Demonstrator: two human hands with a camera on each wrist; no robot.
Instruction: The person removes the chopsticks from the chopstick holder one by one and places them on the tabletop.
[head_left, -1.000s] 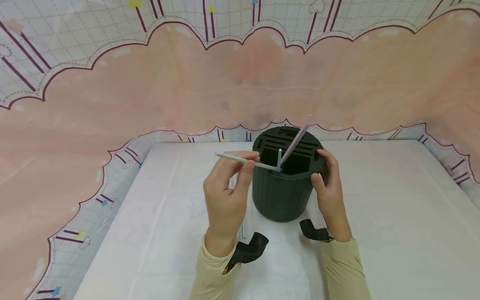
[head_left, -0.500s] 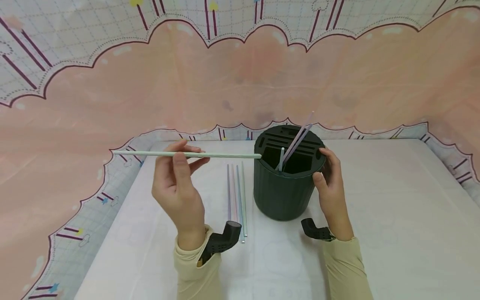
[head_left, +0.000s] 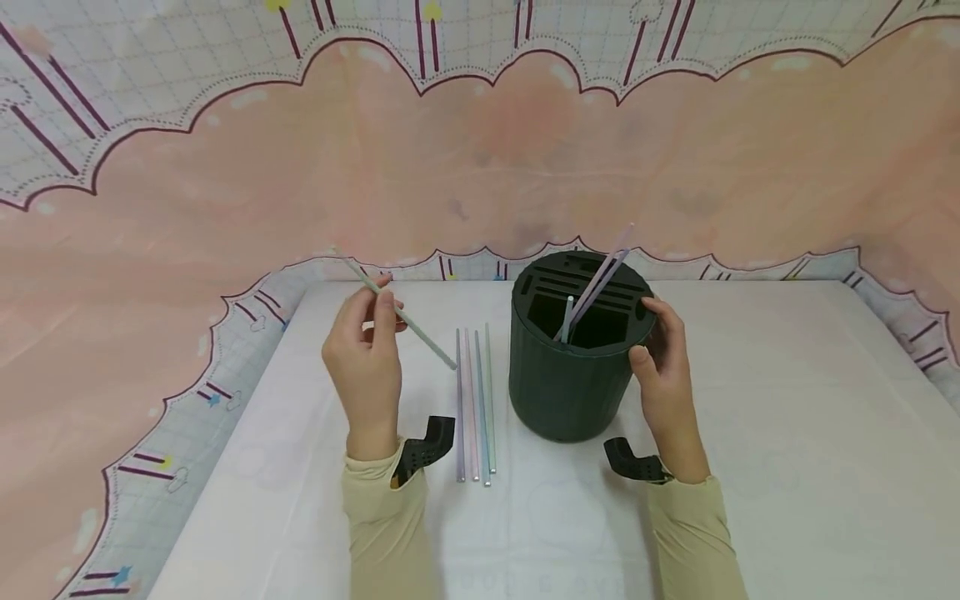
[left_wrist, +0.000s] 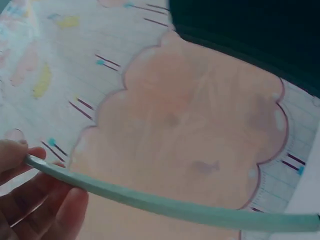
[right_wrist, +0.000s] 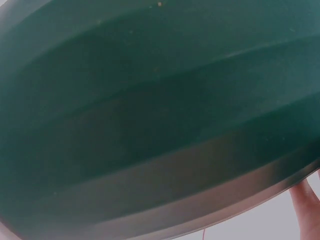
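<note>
In the head view my left hand point(head_left: 363, 362) pinches a long, thin pale green stick point(head_left: 426, 335) between thumb and fingers. The stick slants down to the right, its lower end near the row of sticks. In the left wrist view the same stick point(left_wrist: 150, 201) runs rightward from the fingertips. My right hand point(head_left: 663, 375) grips the right side of a dark green round holder point(head_left: 566, 392), thumb at the front, other fingers partly hidden behind. Ribbed holder wall point(right_wrist: 160, 115) fills most of the right wrist view. Several pastel sticks point(head_left: 600, 283) stand leaning in the holder's large front opening.
Several more sticks point(head_left: 478, 400), purple, pink, blue and green, lie side by side on the white table point(head_left: 787, 433), left of the holder. Narrow slots cross the holder's top. A peach patterned cloth point(head_left: 480, 175) rises behind the table.
My left hand has moved left, away from the holder, bringing the green stick out from over the opening. The stick has turned from level to slanting. The right hand stays on the holder.
</note>
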